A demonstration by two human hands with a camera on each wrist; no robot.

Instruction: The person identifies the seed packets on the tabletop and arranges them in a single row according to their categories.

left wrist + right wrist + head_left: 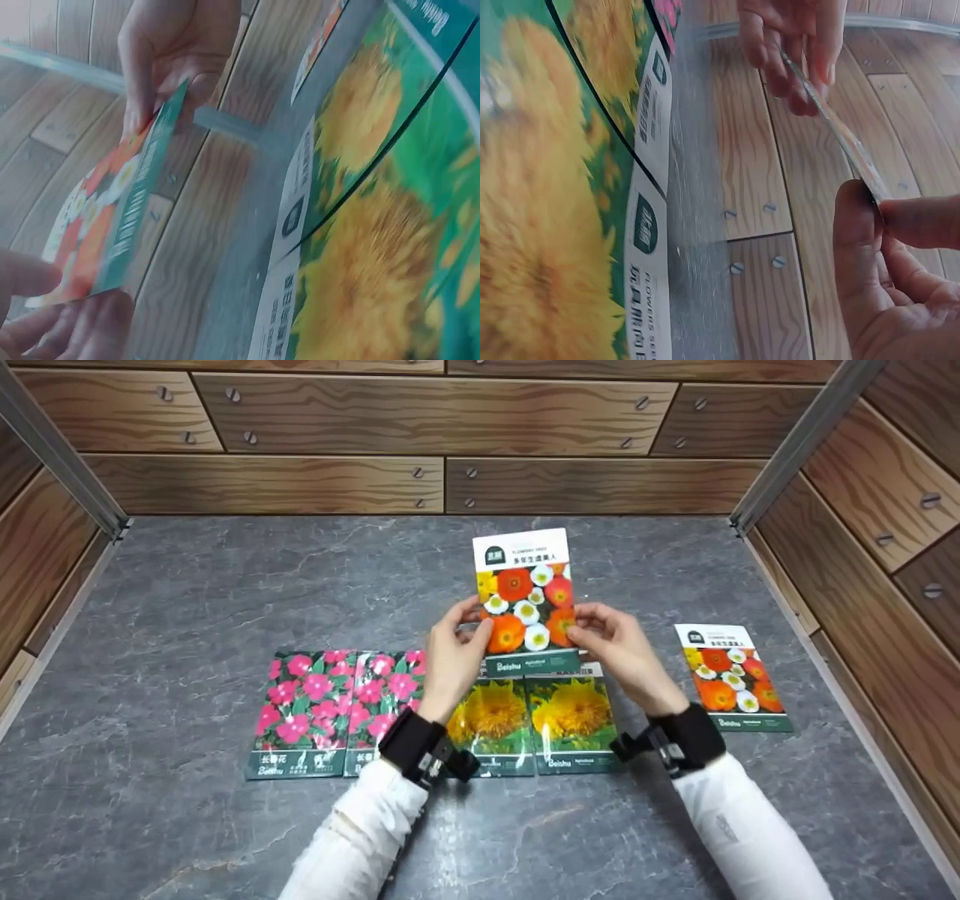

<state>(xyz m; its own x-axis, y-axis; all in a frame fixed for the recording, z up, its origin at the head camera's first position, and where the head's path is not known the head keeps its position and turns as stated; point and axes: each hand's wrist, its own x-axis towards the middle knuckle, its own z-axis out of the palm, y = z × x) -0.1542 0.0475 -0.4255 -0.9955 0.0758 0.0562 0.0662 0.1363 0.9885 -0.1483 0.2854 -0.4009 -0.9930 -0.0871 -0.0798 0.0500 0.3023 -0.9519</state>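
Note:
Both hands hold up a seed packet (526, 600) printed with orange, red and white flowers, above the table. My left hand (455, 656) pinches its left edge between thumb and fingers, and my right hand (622, 652) pinches the right edge. In the right wrist view the packet (847, 146) appears nearly edge-on. Under and nearer than it lie two yellow-flower packets (574, 720) side by side, their tops partly hidden. Left of these, two pink-flower packets (307, 709) lie in the same row, one partly covered by my left hand and wrist.
A second orange-and-white flower packet (731, 679) lies apart on the right, beside my right wrist. The grey marbled table (187, 585) is bordered by wood-patterned panels (300, 484) at the back and sides, with metal strips (802, 427) at the corners.

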